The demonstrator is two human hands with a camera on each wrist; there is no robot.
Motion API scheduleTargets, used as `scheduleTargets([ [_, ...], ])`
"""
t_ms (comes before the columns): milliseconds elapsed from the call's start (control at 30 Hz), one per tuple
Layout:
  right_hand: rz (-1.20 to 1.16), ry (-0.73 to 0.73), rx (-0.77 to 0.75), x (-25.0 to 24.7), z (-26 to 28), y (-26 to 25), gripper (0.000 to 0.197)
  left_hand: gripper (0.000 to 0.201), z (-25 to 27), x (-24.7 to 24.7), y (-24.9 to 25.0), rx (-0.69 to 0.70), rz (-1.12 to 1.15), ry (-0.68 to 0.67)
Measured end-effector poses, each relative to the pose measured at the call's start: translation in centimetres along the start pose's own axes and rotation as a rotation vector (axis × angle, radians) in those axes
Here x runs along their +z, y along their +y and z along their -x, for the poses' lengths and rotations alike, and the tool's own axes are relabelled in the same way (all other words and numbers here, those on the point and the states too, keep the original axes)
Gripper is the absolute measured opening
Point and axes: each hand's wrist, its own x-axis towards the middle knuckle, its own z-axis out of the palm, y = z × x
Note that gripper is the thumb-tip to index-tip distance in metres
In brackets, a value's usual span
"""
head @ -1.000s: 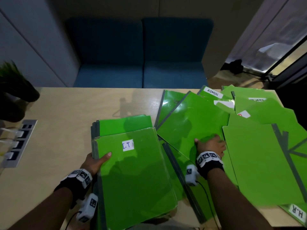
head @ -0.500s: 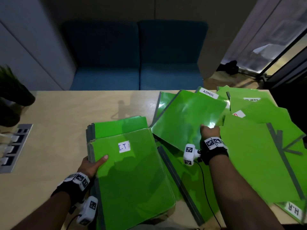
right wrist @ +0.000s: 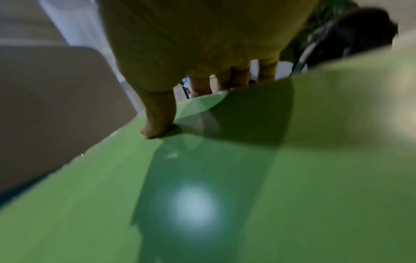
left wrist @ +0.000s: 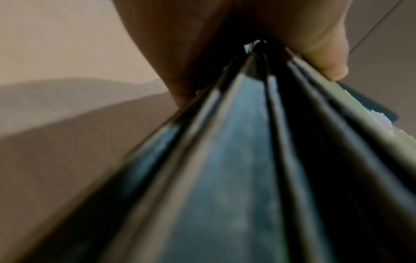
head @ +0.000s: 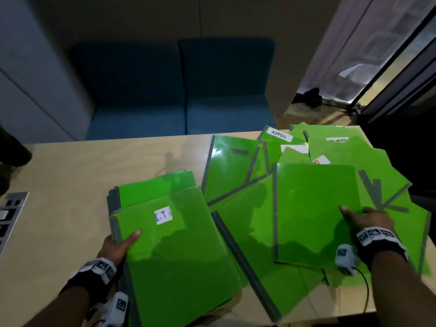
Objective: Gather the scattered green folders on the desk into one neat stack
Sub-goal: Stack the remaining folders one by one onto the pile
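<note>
A stack of green folders (head: 179, 251) lies at the desk's near left, the top one labelled "I.T". My left hand (head: 118, 246) grips the stack's left spine edge, thumb on top; the left wrist view shows the dark spines (left wrist: 254, 142) pinched between thumb and fingers. My right hand (head: 368, 223) holds one green folder (head: 313, 213) by its right edge, lifted above the scattered folders (head: 231, 168), thumb on its cover and fingers underneath. In the right wrist view the thumb (right wrist: 157, 122) presses the folder (right wrist: 247, 178).
More green folders fan over the desk's right side, one labelled "ADMIN" (head: 278, 135). A power socket panel (head: 9, 215) is set in the desk (head: 82, 175) at the left. A blue sofa (head: 179, 90) stands beyond the far edge.
My right hand has taken hold of a folder from the pile, lifted it and turned it square, moving right and toward me. The left hand has stayed on the stack.
</note>
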Motion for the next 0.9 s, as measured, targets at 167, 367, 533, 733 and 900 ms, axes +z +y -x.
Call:
scheduleTargets([
  [167,0.103,-0.104,-0.064,3.2,0.4,0.3,0.094,0.063,0.1,0.2,0.1,0.005,-0.011,0.043],
  [367,0.079,-0.282,-0.289,8.0,4.0,-4.4,0.082,0.070,-0.2,0.2,0.0,-0.017,-0.067,0.055],
  [533,-0.179,-0.333,-0.282,8.4,3.8,-5.7,0.087,0.068,-0.1,0.2,0.1,-0.015,-0.067,0.034],
  [733,-0.031,-0.031,-0.126,6.8,0.8,-2.5,0.062,0.076,0.0,0.3,-0.1,-0.029,0.007,0.036],
  [900,0.209,-0.060,-0.129,7.3,1.5,-3.4,0.045,0.121,-2.0,-0.1,-1.6,-0.049,0.021,0.033],
])
